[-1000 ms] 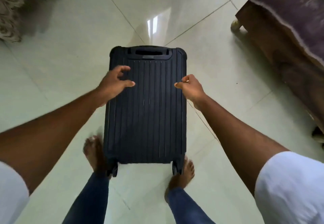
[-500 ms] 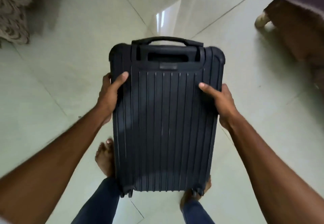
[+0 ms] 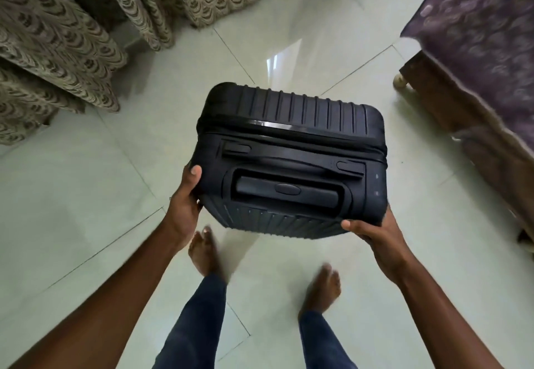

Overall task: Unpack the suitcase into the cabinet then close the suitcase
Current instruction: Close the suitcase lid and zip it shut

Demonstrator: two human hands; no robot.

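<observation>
a person is holding a closed dark suitcase [image 3: 289, 160] upright at the centre, handle end facing up, above the tiled floor [image 3: 86, 195]. the left hand [image 3: 185, 204] at 9 o'clock and the right hand [image 3: 375, 238] at 5 o'clock are gripping opposite edges, thumbs curled over the top, likely steadying it for carrying. no cabinet is showing.

Patterned curtains [image 3: 66, 39], glossy tiled floor [image 3: 86, 195], purple-covered wooden bed [image 3: 476, 59].
</observation>
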